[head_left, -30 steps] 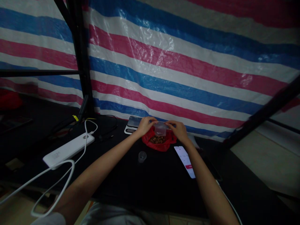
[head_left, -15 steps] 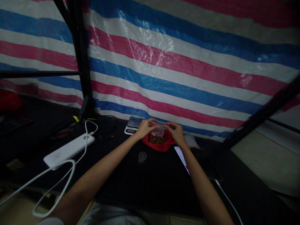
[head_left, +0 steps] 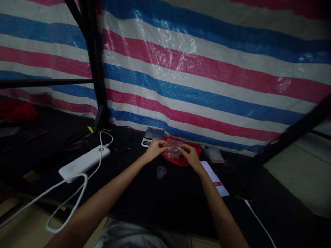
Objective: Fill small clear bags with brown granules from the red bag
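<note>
My left hand (head_left: 155, 150) and my right hand (head_left: 190, 155) pinch a small clear plastic bag (head_left: 173, 148) between them, one at each side. The bag hangs over a red plastic bag (head_left: 178, 161) that lies on the black table. Its contents are mostly hidden behind the clear bag and my fingers. Left of the red bag sits a small digital scale (head_left: 154, 133) with a dark plate, close to my left hand. A little clear plastic cup (head_left: 161, 171) stands on the table nearer to me.
At the left lies a white power strip (head_left: 84, 163) with a looping white cable (head_left: 80, 199). A lit phone (head_left: 215, 179) rests beside my right forearm, with a clear packet (head_left: 215, 155) behind it. A striped plastic sheet (head_left: 181, 86) hangs at the back, by a black metal post (head_left: 94, 65).
Both hands have come slightly lower and nearer with the clear bag, which now covers more of the red bag's contents. The view has shifted a little, and more of the phone shows.
</note>
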The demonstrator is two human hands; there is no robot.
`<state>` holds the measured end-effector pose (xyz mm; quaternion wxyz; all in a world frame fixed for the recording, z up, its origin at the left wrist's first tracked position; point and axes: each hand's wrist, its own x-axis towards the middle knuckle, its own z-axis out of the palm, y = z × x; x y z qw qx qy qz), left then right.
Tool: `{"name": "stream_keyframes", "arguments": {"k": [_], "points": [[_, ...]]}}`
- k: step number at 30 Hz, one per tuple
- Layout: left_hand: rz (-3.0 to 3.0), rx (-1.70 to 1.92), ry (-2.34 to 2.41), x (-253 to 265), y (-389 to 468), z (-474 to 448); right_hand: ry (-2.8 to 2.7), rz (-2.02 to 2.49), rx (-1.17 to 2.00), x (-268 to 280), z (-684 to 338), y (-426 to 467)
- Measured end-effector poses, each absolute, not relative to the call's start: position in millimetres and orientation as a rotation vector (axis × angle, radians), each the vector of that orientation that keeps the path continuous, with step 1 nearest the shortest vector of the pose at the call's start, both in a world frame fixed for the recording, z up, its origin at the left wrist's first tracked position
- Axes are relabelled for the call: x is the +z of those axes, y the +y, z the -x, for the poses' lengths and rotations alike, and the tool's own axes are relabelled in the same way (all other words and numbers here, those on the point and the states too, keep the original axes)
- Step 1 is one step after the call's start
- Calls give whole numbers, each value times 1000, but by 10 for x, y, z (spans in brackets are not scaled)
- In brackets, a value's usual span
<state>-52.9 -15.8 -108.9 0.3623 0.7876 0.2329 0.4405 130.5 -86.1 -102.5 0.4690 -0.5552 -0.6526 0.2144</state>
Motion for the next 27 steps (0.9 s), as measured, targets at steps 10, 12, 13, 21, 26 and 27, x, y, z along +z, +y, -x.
{"name": "stream_keyframes", "arguments": {"k": [10, 12, 13, 21, 26, 27], "points": [[-2009, 1096, 656, -1310, -184, 605, -1633, 1477, 403, -1271, -1196, -901], [-1993, 1096, 699, -1326, -167, 605, -1625, 1486, 398, -1270, -1191, -913], [-1987, 1119, 720, -1333, -161, 603, -1617, 1490, 388, -1274, -1187, -915], [-2034, 1054, 662, -1375, -195, 594, -1623, 1489, 394, -1299, -1225, -918], [-2170, 953, 693, -1409, -185, 601, -1712, 1605, 295, -1258, -1258, -974], [-2185, 960, 700, -1410, -184, 604, -1731, 1629, 282, -1252, -1259, -984]]}}
